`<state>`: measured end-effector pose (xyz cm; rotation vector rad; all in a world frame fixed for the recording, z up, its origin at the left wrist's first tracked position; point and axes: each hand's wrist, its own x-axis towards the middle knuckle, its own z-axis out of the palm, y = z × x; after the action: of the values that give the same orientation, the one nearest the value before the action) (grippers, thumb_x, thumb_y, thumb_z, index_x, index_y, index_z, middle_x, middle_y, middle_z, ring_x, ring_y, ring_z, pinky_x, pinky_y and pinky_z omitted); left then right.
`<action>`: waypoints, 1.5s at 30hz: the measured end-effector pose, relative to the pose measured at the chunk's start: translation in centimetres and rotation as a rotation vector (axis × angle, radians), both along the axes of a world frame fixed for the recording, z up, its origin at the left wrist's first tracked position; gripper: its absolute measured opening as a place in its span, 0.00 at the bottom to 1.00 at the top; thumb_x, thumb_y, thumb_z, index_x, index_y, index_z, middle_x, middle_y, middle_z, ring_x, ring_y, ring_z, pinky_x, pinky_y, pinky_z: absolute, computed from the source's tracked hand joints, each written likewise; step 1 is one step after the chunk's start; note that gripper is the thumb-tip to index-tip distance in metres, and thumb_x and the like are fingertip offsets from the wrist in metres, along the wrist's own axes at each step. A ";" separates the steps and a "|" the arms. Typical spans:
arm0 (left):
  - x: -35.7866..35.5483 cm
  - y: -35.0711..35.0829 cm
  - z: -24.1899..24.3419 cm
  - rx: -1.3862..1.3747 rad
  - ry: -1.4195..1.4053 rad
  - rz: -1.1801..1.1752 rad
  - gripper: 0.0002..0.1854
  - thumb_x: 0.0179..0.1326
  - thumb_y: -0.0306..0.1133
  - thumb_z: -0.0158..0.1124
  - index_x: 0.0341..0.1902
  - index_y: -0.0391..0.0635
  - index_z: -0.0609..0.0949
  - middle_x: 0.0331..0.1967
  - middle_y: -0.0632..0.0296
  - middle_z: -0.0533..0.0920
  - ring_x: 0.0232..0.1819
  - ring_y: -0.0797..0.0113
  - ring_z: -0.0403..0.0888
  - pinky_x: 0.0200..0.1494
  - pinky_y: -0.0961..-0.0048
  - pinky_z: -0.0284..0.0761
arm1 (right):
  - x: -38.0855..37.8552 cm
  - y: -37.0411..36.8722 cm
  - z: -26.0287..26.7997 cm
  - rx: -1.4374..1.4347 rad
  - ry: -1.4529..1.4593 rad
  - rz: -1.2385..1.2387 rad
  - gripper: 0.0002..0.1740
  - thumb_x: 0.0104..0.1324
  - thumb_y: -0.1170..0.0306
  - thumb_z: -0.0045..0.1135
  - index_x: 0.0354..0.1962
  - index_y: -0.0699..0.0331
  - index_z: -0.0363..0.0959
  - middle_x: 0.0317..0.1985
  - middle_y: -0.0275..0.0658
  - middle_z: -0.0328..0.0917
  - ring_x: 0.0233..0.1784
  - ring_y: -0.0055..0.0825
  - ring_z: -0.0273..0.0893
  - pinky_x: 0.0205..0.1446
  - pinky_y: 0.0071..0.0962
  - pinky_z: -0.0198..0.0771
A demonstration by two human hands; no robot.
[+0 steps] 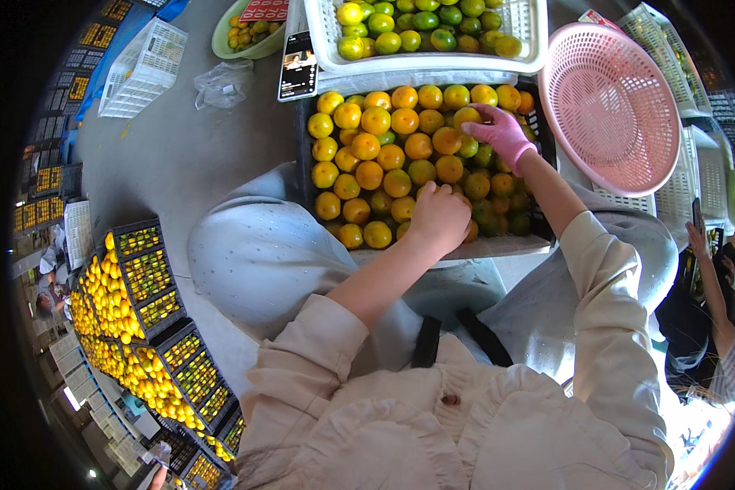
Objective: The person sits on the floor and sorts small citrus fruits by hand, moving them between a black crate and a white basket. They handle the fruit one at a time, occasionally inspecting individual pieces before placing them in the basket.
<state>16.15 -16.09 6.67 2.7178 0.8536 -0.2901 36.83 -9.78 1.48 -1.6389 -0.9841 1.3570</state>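
Between my knees lies a dark plastic crate (pixel 546 150) filled with orange and green citrus fruits (pixel 369 174). My left hand (pixel 442 215), bare, rests low over the fruits with its fingers curled down; whether it holds one is hidden. My right hand (pixel 503 136) wears a pink glove, and its thumb and fingers are round an orange citrus fruit (pixel 466 117) at the crate's upper right. Beyond the crate stands a white plastic basket (pixel 429 63) with greener citrus fruits (pixel 425 20). A smartphone (pixel 298 66) with a lit screen leans at that basket's left corner.
A pink perforated basket (pixel 609 104) stands at the right, by white crates (pixel 689 168). At the upper left are a green bowl (pixel 220 40) of fruit, a clear plastic bag (pixel 223 84) and a white crate (pixel 144 67). Stacked fruit crates (pixel 149 278) stand left. Another person's arm (pixel 718 300) shows far right.
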 end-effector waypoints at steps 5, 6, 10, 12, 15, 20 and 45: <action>0.7 2.6 -0.8 0.093 -0.183 0.189 0.28 0.56 0.42 0.65 0.59 0.42 0.75 0.58 0.57 0.75 0.60 0.63 0.72 0.60 0.56 0.68 | -1.3 3.2 -1.0 -0.033 -0.581 -0.019 0.34 0.54 0.58 0.74 0.54 0.67 0.73 0.45 0.39 0.80 0.47 0.28 0.77 0.55 0.27 0.72; 0.7 3.1 -1.1 0.150 -0.219 0.204 0.30 0.56 0.42 0.65 0.62 0.42 0.74 0.61 0.57 0.74 0.62 0.63 0.71 0.62 0.56 0.67 | -1.2 3.6 -0.9 -0.090 -0.588 -0.016 0.35 0.52 0.56 0.74 0.53 0.66 0.73 0.45 0.41 0.81 0.48 0.32 0.78 0.57 0.28 0.72; 0.7 4.5 -2.8 0.114 -0.178 0.231 0.36 0.58 0.43 0.65 0.68 0.42 0.69 0.71 0.57 0.67 0.71 0.65 0.64 0.67 0.52 0.62 | -0.2 4.3 0.3 -0.253 -0.278 -0.068 0.32 0.53 0.58 0.74 0.51 0.68 0.75 0.42 0.40 0.82 0.40 0.27 0.80 0.47 0.26 0.76; 0.6 4.7 -3.5 0.100 -0.173 0.228 0.35 0.58 0.43 0.65 0.68 0.43 0.69 0.71 0.58 0.67 0.72 0.66 0.63 0.68 0.52 0.60 | 0.0 4.2 1.0 -0.269 -0.131 -0.099 0.27 0.58 0.60 0.72 0.49 0.68 0.76 0.41 0.38 0.80 0.39 0.22 0.78 0.42 0.21 0.76; 0.6 4.7 -4.2 0.086 -0.142 0.226 0.36 0.58 0.43 0.64 0.69 0.44 0.68 0.71 0.59 0.67 0.72 0.66 0.63 0.70 0.52 0.58 | -0.7 4.0 1.4 -0.313 -0.149 -0.063 0.26 0.58 0.60 0.72 0.48 0.69 0.77 0.40 0.36 0.81 0.37 0.21 0.78 0.41 0.20 0.76; 0.3 4.8 -4.0 0.078 -0.056 0.219 0.38 0.56 0.44 0.65 0.71 0.47 0.67 0.71 0.61 0.67 0.72 0.66 0.64 0.73 0.54 0.53 | -2.6 3.9 1.3 -0.208 -0.766 0.044 0.24 0.55 0.55 0.69 0.43 0.63 0.80 0.40 0.48 0.83 0.45 0.43 0.82 0.52 0.37 0.76; -0.4 -3.6 0.8 -0.079 -0.170 -0.105 0.23 0.58 0.37 0.58 0.58 0.44 0.80 0.61 0.59 0.77 0.69 0.61 0.67 0.71 0.50 0.54 | -5.7 4.6 -1.5 0.463 -1.391 0.709 0.38 0.71 0.48 0.41 0.72 0.58 0.49 0.75 0.37 0.51 0.80 0.40 0.43 0.81 0.43 0.34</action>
<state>15.72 -19.74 7.45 2.6715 0.6409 -0.1088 31.09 -5.23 0.03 -1.8048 -2.5945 0.0282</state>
